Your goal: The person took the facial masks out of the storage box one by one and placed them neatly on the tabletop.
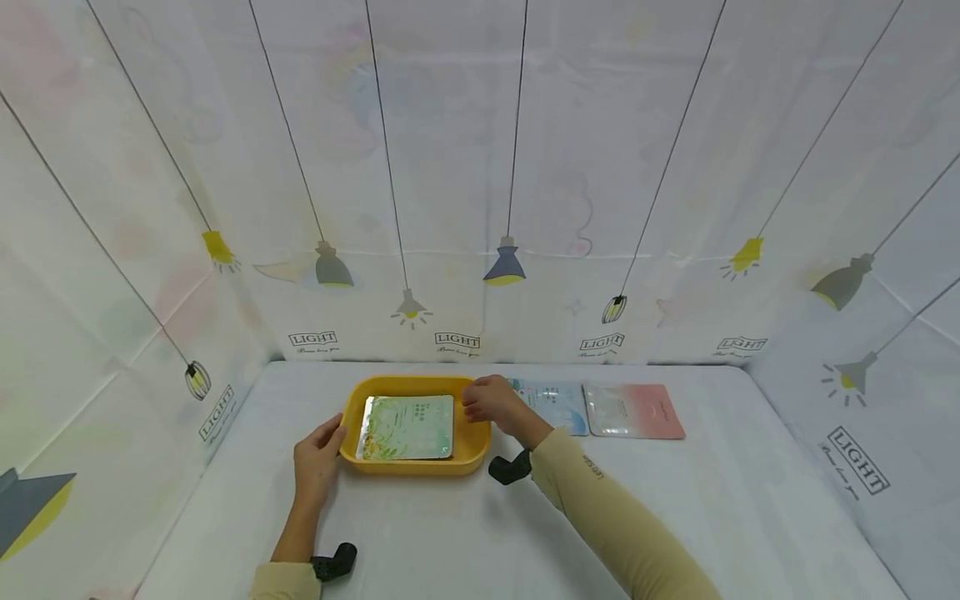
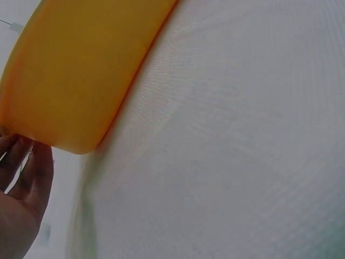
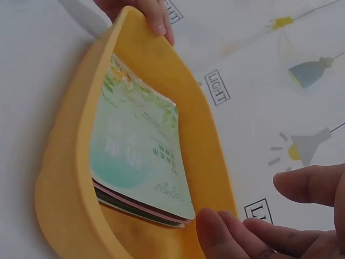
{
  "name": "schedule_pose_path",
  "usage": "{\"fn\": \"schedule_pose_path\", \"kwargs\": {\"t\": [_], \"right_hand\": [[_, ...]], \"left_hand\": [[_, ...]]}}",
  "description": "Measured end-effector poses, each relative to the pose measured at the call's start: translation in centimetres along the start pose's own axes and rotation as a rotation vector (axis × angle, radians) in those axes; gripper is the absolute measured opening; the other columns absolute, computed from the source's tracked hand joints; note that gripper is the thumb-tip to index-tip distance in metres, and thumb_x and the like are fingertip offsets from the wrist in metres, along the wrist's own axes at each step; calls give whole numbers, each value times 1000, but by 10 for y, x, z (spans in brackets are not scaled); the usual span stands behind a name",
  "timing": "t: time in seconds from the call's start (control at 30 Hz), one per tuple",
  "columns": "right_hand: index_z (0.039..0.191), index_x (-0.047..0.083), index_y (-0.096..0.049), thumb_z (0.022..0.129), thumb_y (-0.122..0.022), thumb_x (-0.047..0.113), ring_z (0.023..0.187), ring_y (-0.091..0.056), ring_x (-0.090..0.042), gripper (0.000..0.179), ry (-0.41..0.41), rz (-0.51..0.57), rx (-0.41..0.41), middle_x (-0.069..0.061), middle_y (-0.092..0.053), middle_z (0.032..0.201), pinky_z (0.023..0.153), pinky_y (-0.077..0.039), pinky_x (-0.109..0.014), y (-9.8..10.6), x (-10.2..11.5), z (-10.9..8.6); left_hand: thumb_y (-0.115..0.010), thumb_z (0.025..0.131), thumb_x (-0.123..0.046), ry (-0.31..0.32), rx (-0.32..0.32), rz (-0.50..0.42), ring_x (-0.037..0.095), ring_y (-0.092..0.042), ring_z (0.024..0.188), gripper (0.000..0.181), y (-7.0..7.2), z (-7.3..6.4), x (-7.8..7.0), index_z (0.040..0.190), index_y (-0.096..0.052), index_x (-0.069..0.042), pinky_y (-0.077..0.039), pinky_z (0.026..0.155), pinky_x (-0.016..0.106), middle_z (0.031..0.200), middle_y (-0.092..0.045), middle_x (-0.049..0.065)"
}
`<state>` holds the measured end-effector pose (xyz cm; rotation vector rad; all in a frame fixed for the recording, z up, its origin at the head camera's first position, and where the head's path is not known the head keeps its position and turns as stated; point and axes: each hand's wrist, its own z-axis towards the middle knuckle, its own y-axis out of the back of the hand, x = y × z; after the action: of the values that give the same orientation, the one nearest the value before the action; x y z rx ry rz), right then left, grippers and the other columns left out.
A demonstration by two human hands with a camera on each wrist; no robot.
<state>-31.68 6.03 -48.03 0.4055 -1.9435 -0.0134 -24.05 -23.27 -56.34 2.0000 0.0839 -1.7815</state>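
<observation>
A yellow plastic tray [image 1: 408,468] stands on the white table with a stack of flat sachets [image 1: 411,427] inside. The top sachet [image 3: 137,140] is pale green with a leaf print, and darker edges show beneath it in the right wrist view. My left hand [image 1: 318,460] pinches the tray's left end, thumb over the rim; its fingers [image 2: 40,172] touch the outer wall. Over the tray's right end is my right hand [image 1: 495,402], thumb apart from relaxed fingers [image 3: 215,234], holding nothing.
Right of the tray lie a blue-and-white sachet [image 1: 557,407], partly hidden by my right hand, and a pink-and-white sachet [image 1: 636,411]. A white printed curtain [image 1: 465,308] closes off the table's back and sides.
</observation>
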Motion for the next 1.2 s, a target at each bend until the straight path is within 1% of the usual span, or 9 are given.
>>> {"fn": "schedule_pose_path", "kwargs": {"t": [0.17,0.43,0.57,0.7,0.8,0.87,0.97,1.1,1.2], "right_hand": [[123,-6,-55,93,-60,16,99,-64,-33,37,7,-33,9,-20,-61,112,91,-57,-41,-11,-2,-3],[119,-7,-57,93,-63,19,95,-64,-35,37,0,-114,14,-21,-62,106,92,-56,-43,-26,-7,-4],[116,-7,-60,93,-63,19,89,-63,-33,35,5,-156,22,-15,-60,93,89,-57,-42,-31,-9,-2],[106,-9,-63,93,-63,18,72,-57,-26,30,3,-189,16,-6,-53,76,85,-58,-42,-35,-10,-1],[100,-10,-65,93,-64,17,62,-50,-21,28,0,-228,2,-2,-48,66,77,-58,-38,-38,-12,0],[98,-10,-66,92,-65,16,59,-49,-19,27,-6,-249,-9,-2,-47,63,72,-57,-34,-39,-13,0],[96,-7,-66,91,-66,15,60,-52,-21,24,-16,-267,-14,-4,-51,67,67,-56,-31,-40,-15,0],[95,-5,-66,90,-66,15,63,-54,-22,20,-20,-268,-16,-5,-53,72,69,-57,-32,-41,-16,0],[93,-5,-67,89,-66,14,61,-53,-23,19,-19,-270,-25,-5,-50,68,71,-58,-34,-42,-15,-1]], "left_hand": [[-54,101,-26,-7,7,-11,24,-52,128,41,0,0,-1,137,-55,-8,-41,75,-3,141,-56,13],[-54,101,-25,-27,18,8,25,-53,128,41,-1,1,0,137,-55,-7,-41,74,-4,140,-56,15],[-54,101,-25,-36,11,10,25,-54,127,40,-1,2,1,137,-56,-6,-41,74,-4,139,-57,15],[-55,100,-25,-40,7,8,23,-55,125,40,-1,2,3,136,-56,-7,-41,75,-3,138,-58,14],[-55,100,-25,-42,12,3,22,-54,124,40,-1,2,3,136,-56,-7,-42,75,-3,139,-58,14],[-55,100,-25,-40,15,0,22,-54,125,40,-1,2,3,136,-56,-6,-42,75,-3,139,-58,14],[-55,100,-23,-44,16,-6,22,-54,124,39,-1,1,2,136,-57,-6,-42,76,-3,139,-58,14],[-55,100,-22,-49,9,-5,23,-55,124,39,-1,1,2,135,-57,-5,-42,76,-3,138,-58,14],[-55,100,-23,-50,3,0,23,-55,124,39,-1,1,2,135,-57,-5,-42,75,-3,138,-59,14]]}}
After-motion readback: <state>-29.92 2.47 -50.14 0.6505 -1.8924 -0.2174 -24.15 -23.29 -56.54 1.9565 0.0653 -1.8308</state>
